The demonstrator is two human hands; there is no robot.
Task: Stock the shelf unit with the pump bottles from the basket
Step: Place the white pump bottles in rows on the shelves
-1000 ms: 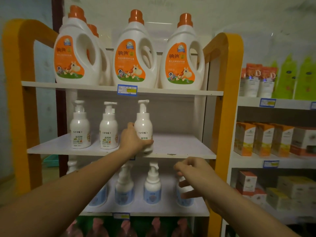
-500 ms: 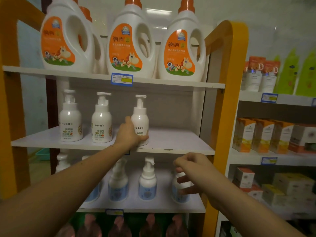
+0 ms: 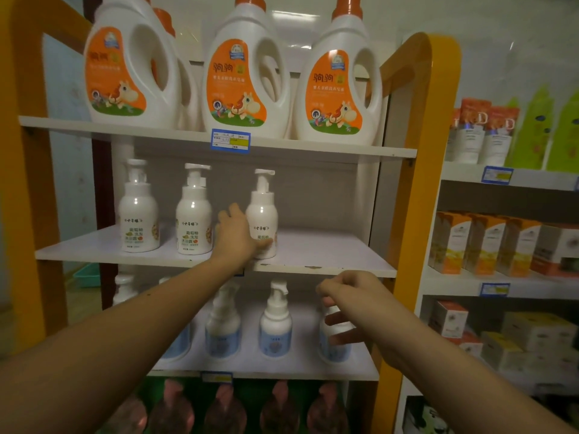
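Three white pump bottles stand in a row on the middle board of the orange-framed shelf unit. My left hand holds the rightmost pump bottle low down, thumb across its front, and the bottle stands upright on the board. The other two pump bottles stand to its left, apart from my hand. My right hand hovers loosely curled and holds nothing, in front of the shelf below.
Big white detergent jugs with orange labels fill the top shelf. Blue-labelled pump bottles stand on the lower shelf, pink-topped ones beneath. A teal basket lies on the floor behind, left. Another shelf of boxes stands to the right.
The view has shifted a little. My left hand has stayed on the third bottle but slid lower and to its left side. My right hand has barely moved.
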